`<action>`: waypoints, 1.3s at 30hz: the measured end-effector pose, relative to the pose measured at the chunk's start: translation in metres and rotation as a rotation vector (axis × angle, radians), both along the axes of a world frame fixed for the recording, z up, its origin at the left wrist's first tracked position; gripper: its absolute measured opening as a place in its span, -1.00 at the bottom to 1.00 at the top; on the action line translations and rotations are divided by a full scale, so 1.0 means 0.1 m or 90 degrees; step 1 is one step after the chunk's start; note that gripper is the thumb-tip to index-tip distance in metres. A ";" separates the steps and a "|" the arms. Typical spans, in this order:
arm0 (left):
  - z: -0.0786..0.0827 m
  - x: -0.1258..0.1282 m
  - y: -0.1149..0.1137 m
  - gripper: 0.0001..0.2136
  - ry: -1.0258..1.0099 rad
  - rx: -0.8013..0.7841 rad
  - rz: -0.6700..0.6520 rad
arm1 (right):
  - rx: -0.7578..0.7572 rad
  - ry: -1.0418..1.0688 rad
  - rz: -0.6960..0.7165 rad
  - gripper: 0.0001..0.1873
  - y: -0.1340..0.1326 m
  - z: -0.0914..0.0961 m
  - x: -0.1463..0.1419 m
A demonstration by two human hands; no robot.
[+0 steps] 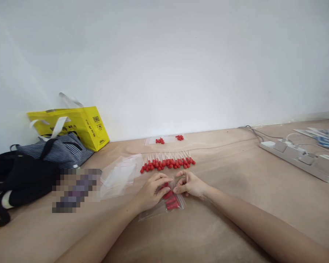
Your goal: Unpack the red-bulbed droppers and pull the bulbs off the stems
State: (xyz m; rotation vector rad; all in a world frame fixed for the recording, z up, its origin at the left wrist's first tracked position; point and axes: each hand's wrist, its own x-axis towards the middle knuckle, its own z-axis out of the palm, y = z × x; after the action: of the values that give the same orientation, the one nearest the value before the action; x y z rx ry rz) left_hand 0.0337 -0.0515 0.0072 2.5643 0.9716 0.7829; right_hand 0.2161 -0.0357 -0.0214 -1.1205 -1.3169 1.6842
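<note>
A clear plastic zip bag [182,202] lies on the table in front of me with several small red pieces [172,202] inside. My left hand [153,190] rests over the bag's left side, its fingers closed on the bag near the top. My right hand [190,184] has thumb and fingers curled together at the bag's upper right edge. The hands cover part of the bag's opening. Just beyond them runs a row of red-tipped pieces with thin white stems [168,163].
Flat clear bags [120,173] are spread left of the row. Farther back, small red clusters [160,141] lie on clear plastic. A yellow bag [90,128], a striped bag [63,151] and a black bag [24,175] stand left. A power strip [298,159] with cables lies right.
</note>
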 end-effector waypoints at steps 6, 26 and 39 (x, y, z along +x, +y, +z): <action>0.04 0.10 0.13 -0.82 0.008 0.127 -0.069 | -0.002 0.006 0.033 -0.27 -0.01 0.01 0.01; -0.07 0.16 0.18 -0.82 -0.044 0.199 -0.132 | -0.003 -0.007 0.067 -0.23 0.00 0.01 0.02; -0.09 0.11 0.17 -0.80 -0.053 0.160 -0.128 | 0.019 -0.046 0.069 -0.63 0.01 0.05 0.03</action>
State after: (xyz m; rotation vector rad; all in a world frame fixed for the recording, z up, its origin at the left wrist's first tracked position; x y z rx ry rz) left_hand 0.0444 -0.0346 -0.0019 2.7585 0.6111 0.9999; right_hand 0.2187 -0.0347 -0.0163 -1.1193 -1.4669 1.7094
